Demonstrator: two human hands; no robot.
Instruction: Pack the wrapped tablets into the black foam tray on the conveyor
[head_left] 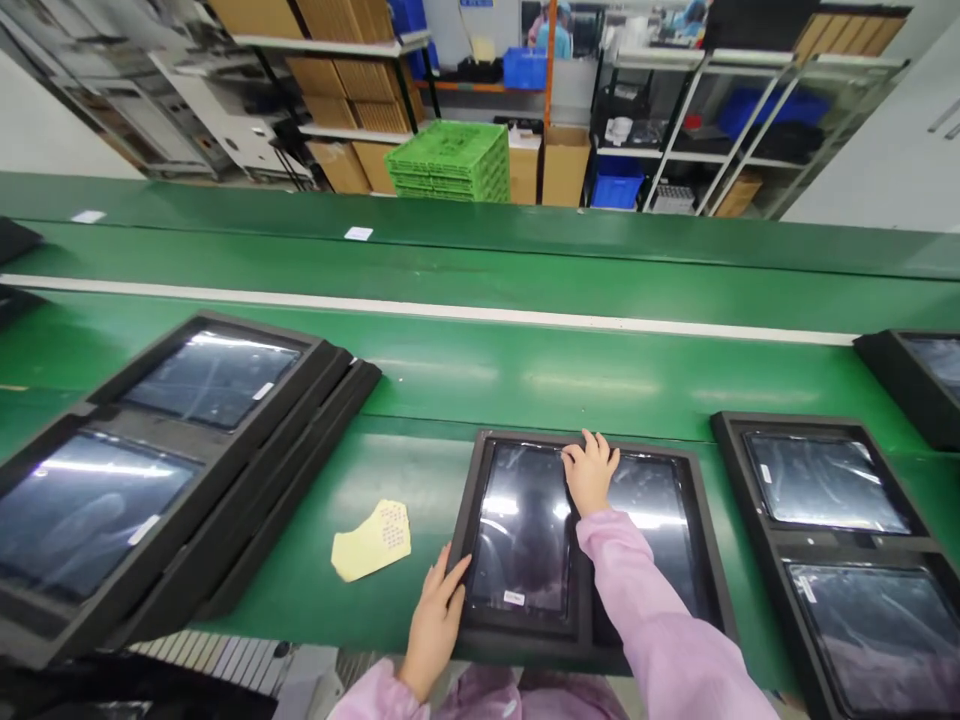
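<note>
In front of me lies a black foam tray with two dark, glossy tablet-like screens side by side in its recesses. My left hand rests against the tray's left side, fingers stretched and spread. My right hand reaches over the tray, its fingertips apart and touching near the upper right corner of the left screen. That screen carries a small white label near its lower edge. My right forearm partly covers the right screen. Left of the tray, a torn yellow paper sheet with small stickers lies on the green surface.
Stacked foam trays with screens stand on the left. Another loaded tray lies close on the right, with one more beyond it. A white strip crosses the green bench. Green crates and shelves stand behind.
</note>
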